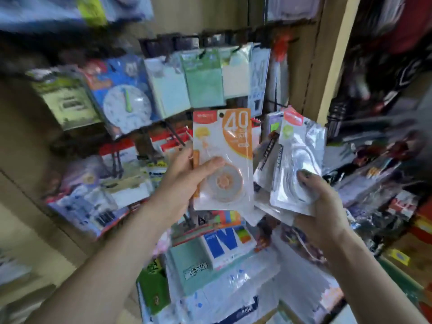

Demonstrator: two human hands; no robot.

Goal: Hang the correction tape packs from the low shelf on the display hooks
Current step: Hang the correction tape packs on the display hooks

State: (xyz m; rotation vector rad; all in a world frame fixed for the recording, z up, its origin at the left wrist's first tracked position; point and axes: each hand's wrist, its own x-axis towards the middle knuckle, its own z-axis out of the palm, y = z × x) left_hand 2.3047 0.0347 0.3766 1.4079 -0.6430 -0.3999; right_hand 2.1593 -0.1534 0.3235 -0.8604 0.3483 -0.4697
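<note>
My left hand (184, 181) grips an orange-and-white correction tape pack (225, 146) marked "40", held upright in front of the display, thumb across its round tape wheel. Its hang hole shows at the top. My right hand (325, 202) holds a small stack of similar packs (297, 164) with shiny clear fronts and a red-orange header, tilted to the right. Black display hooks (174, 134) stick out from the board just left of the orange pack. The view is blurred.
Hanging packs fill the board above: a blue clock toy (126, 99), and pale blue (168, 87) and green (204, 78) note pads. Below the hands lie stacked stationery packs (224, 242). A beige wall panel (327, 54) stands at right, with dark goods beyond.
</note>
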